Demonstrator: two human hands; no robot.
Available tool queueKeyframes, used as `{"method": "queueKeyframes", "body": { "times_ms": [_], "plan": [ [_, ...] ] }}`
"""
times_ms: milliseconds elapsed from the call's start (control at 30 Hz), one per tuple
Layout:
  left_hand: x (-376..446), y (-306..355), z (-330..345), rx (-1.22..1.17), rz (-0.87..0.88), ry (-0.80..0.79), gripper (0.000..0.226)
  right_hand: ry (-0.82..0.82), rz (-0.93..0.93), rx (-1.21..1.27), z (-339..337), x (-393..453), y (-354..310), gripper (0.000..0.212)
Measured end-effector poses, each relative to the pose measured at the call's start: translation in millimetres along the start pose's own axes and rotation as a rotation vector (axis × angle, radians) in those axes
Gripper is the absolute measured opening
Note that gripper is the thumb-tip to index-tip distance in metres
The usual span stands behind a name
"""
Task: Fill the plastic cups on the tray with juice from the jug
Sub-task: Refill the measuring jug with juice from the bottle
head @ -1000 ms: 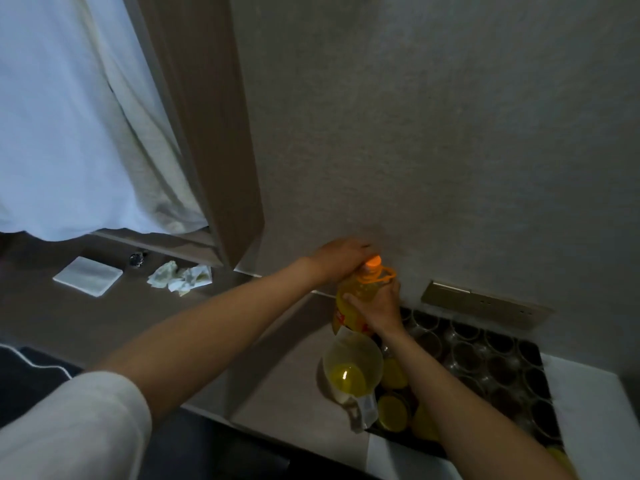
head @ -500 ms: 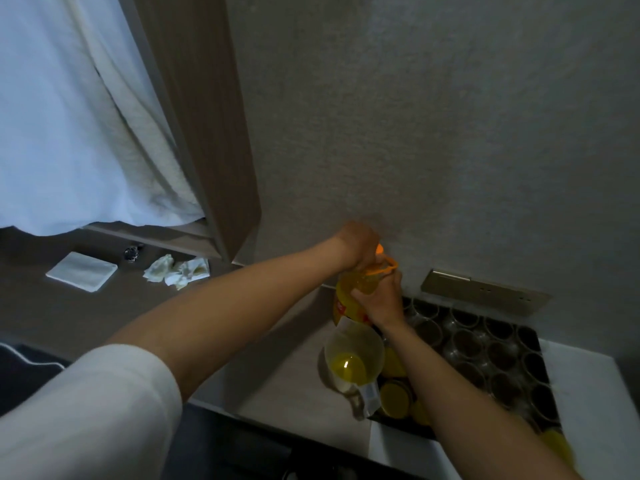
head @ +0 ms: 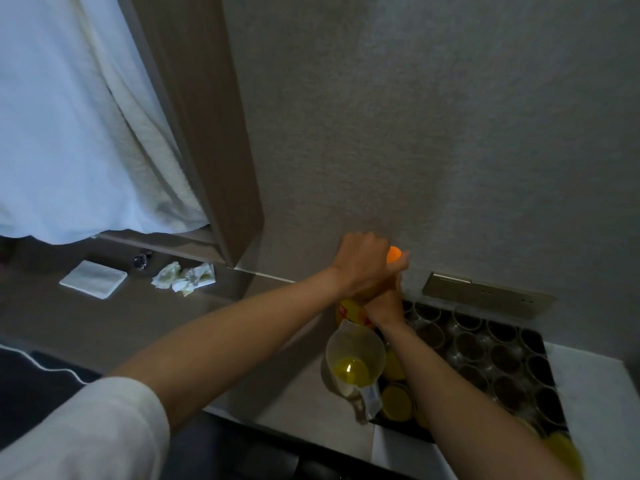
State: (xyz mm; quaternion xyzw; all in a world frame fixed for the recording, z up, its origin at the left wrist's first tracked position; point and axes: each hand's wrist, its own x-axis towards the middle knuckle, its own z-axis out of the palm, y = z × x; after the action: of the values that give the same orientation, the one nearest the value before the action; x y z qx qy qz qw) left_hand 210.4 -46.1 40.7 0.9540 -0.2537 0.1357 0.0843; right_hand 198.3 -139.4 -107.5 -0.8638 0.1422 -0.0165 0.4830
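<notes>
the person is standing at the counter and both hands are working on a juice bottle (head: 348, 311) that is standing upright just beyond the jug (head: 355, 362). the left hand (head: 363, 263) is curling closed around the top of the bottle, at the orange cap (head: 394, 253), and the right hand (head: 384, 303) is gripping the bottle's neck just under it, so the two hands are touching. it is looking like the cap is being turned, but i cannot tell in which direction. the jug is sitting on the counter, touching the left edge of the dark tray (head: 540, 344), and it is holding only a little juice at the bottom. on the tray, a few plastic cups (head: 396, 401) at the near left are showing yellow, while the others further right are looking empty. the risk i am seeing is this: the jug is very close under the right forearm, so a sudden movement when the cap gives could knock it over into the cups. also the bottle could tip if the lower grip is slipping.
</notes>
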Motion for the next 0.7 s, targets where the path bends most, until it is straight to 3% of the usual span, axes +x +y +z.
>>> {"method": "queueKeyframes", "body": {
  "times_ms": [67,167,233,333,433,500,533,700],
  "plan": [
    [-10.2,4.8,7.5,-0.088,0.059,-0.004,0.054,-0.054,0.002,0.008,2.3,0.8,6.4,0.098],
    [-22.4,10.6,17.8,-0.274,0.001,-0.061,0.05,-0.083,0.018,0.067,7.3,7.5,19.6,0.049],
    [-26.2,13.4,20.5,-0.446,-0.066,-0.148,0.047,-0.041,0.035,0.172,3.7,0.4,9.5,0.048],
    [-25.9,21.4,9.5,-0.765,-0.21,-0.206,0.046,-0.06,0.059,0.252,-3.0,-8.5,-0.1,0.028],
    [-15.0,26.1,-11.6,-0.898,-0.298,-0.254,0.051,-0.004,0.088,0.32,-3.1,-12.4,-11.3,0.061],
    [-6.1,23.5,-20.7,-0.915,-0.334,-0.26,0.054,0.046,0.123,0.377,-2.2,-14.7,-21.5,0.062],
    [-2.1,21.5,-22.3,-0.923,-0.358,-0.253,0.055,0.049,0.109,0.345,-5.0,-17.0,-29.9,0.059],
    [9.6,10.2,-30.2,-0.917,-0.4,-0.213,0.055,0.022,0.016,0.069,-13.3,-14.0,-39.5,0.092]
  ]
}}
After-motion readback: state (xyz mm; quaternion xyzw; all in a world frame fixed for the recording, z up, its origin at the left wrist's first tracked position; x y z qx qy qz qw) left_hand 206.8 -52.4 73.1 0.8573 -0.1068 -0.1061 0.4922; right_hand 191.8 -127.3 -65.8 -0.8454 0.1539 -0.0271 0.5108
